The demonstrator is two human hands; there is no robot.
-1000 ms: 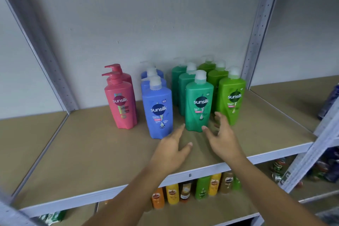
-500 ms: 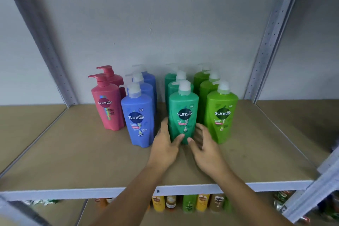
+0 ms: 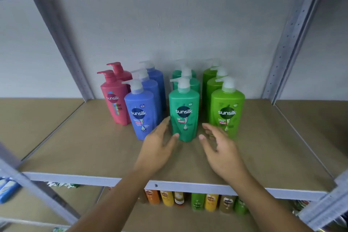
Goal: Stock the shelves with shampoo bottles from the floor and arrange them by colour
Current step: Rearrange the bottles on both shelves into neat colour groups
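Note:
Pump shampoo bottles stand in colour rows on the brown shelf board [image 3: 75, 147]: two pink bottles [image 3: 114, 100], then three blue bottles [image 3: 140, 111], three teal bottles [image 3: 184, 100] and three light green bottles [image 3: 227, 103]. My left hand [image 3: 158, 147] is open at the lower left of the front teal bottle, its fingertips at the bottle's side and its thumb by the base. My right hand [image 3: 220, 149] is open too, a short gap to the right of that bottle's base and in front of the front green bottle. Neither hand holds anything.
Grey metal uprights [image 3: 282, 43] frame the bay, and a grey beam edges the shelf front [image 3: 188, 186]. Below it a lower shelf holds several small orange, yellow, brown and green bottles [image 3: 197, 200]. Blue packs [image 3: 7, 190] lie at the lower left.
Both hands came in to clasp the front teal bottle's base, then spread apart and drew back a little. The bottle rows now stand straighter towards me.

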